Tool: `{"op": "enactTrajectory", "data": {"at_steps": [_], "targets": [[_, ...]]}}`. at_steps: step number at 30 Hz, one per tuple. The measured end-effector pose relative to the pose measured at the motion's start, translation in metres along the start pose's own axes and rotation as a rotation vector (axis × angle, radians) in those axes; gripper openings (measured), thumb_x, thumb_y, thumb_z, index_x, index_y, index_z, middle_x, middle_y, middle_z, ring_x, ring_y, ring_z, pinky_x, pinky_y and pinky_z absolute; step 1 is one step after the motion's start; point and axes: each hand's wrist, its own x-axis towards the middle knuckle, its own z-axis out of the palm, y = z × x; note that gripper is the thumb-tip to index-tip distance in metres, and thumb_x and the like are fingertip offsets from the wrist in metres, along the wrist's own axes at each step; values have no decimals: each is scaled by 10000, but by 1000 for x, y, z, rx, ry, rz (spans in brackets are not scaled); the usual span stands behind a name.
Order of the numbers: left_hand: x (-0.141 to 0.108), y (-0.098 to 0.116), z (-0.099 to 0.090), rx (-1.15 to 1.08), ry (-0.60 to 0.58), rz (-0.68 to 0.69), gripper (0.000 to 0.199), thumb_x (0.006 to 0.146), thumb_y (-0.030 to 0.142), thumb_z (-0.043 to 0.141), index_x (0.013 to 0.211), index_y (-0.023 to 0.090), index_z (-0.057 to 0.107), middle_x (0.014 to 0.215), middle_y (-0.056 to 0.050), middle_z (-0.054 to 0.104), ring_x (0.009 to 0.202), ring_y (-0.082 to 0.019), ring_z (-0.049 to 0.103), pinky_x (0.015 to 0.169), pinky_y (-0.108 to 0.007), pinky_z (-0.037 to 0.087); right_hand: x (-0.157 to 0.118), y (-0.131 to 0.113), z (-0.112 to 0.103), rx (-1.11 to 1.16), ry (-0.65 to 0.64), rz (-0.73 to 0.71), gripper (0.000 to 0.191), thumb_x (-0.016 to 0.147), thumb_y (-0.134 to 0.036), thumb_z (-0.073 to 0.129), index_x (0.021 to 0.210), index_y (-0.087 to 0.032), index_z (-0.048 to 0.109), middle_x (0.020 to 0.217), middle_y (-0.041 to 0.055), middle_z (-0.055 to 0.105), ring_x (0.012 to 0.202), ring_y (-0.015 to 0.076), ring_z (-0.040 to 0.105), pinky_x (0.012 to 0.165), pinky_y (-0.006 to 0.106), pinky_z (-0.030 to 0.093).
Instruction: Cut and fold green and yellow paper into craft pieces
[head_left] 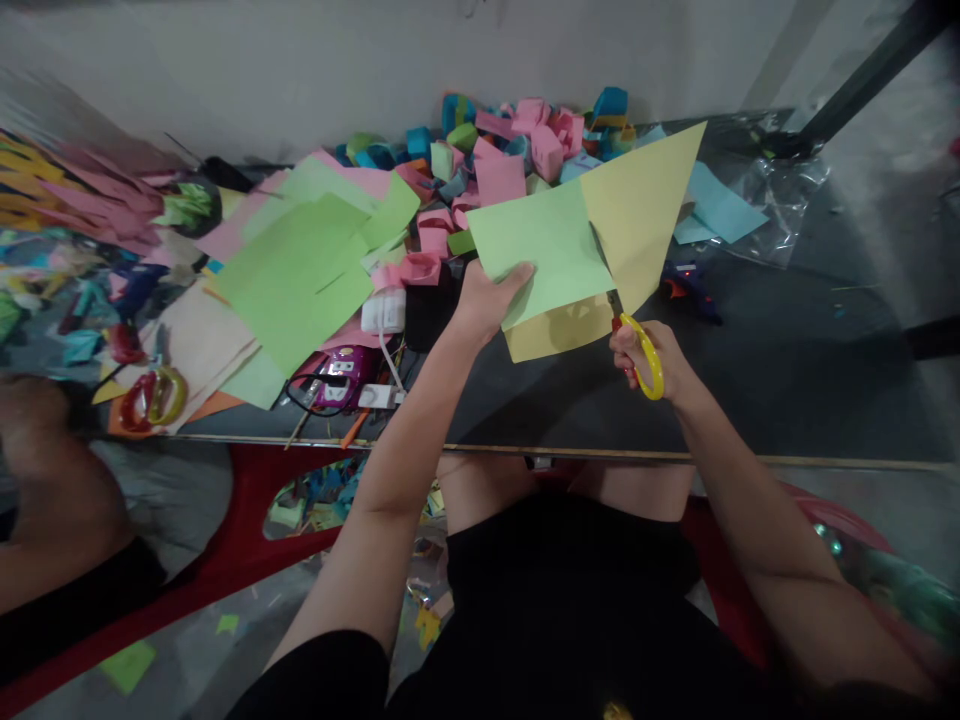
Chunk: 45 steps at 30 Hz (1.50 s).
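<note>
Paper sheets (570,250), one light green over one yellow, are held up above the dark worktop (787,380), in the middle of the view. The left hand (487,300) grips the green sheet at its lower left edge, thumb on top and fingers curled under. The right hand (649,360) is clenched through the yellow handles of a pair of scissors (637,345), whose blades point up and away into the sheets along the line where green meets yellow (the blade tips sit inside the paper and are hard to make out).

Left of the held sheets lies a loose stack of green paper (300,275) on top of pink and peach sheets, touching them. Behind, against the wall, is a heap of folded paper pieces (510,150) in pink, blue and green. A pale blue sheet (716,210) lies beyond the yellow one, beside crumpled clear plastic (780,190). A white plug adapter (384,310) sits just left of the left wrist, with a purple device (337,375) near the worktop's front edge below it. A second pair of scissors (154,398), with red and yellow handles, rests on the paper at far left. Another person's arm (45,480) shows at the left edge, well apart from both hands. A red plastic chair (247,520) stands under the worktop's edge, with paper scraps on the floor.
</note>
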Motion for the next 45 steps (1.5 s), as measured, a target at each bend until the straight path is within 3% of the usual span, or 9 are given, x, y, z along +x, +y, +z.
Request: {"op": "enactTrajectory", "data": {"at_steps": [6,14,20,31,37,41,45], "targets": [[0,3,2,0,8,19,377,720,272,868,1057,167,736,1077,-104,784,1209,-315,695,1110,-509,529,3,3,2,25,13,10,737,573,-905,702,610,-206,471,466,-45,436,333,48,400,294,198,400],[0,1,1,0,2,7,340,709,319,876,983,176,733,1096,-116,776,1232,-335,683,1130,-539,508,2,1,4,34,32,48,700,587,-852,739,588,-217,446,443,-54,414,323,54,384,284,204,390],[-1,0,2,-16,1,23,423,687,357,892,1012,155,712,1108,-152,762,1284,-366,649,1132,-568,499,1,2,6,35,14,26,639,680,-782,731,577,-223,439,439,-46,407,327,58,374,285,205,382],[0,-3,0,-10,-5,21,405,689,360,884,1018,186,725,1077,-99,780,1231,-329,684,1121,-525,520,4,5,7,75,31,105,585,677,-695,784,604,-220,450,451,-39,442,328,69,396,277,207,400],[0,-2,-1,-2,-11,-1,386,706,319,881,1028,174,726,1117,-129,770,1255,-345,668,1149,-553,488,4,3,9,80,53,131,558,703,-657,791,590,-222,460,428,-44,423,309,64,367,253,203,373],[1,-2,0,-6,-11,9,406,700,342,888,1028,173,717,1088,-122,774,1246,-349,675,1135,-553,506,4,5,10,102,36,128,572,719,-678,778,588,-221,461,422,-48,407,312,64,369,256,199,364],[1,0,0,-14,-11,6,432,682,359,898,1024,171,715,1059,-113,781,1221,-353,688,1105,-562,533,2,6,10,63,60,97,676,626,-808,771,575,-213,454,428,-48,409,318,57,368,266,201,360]]}}
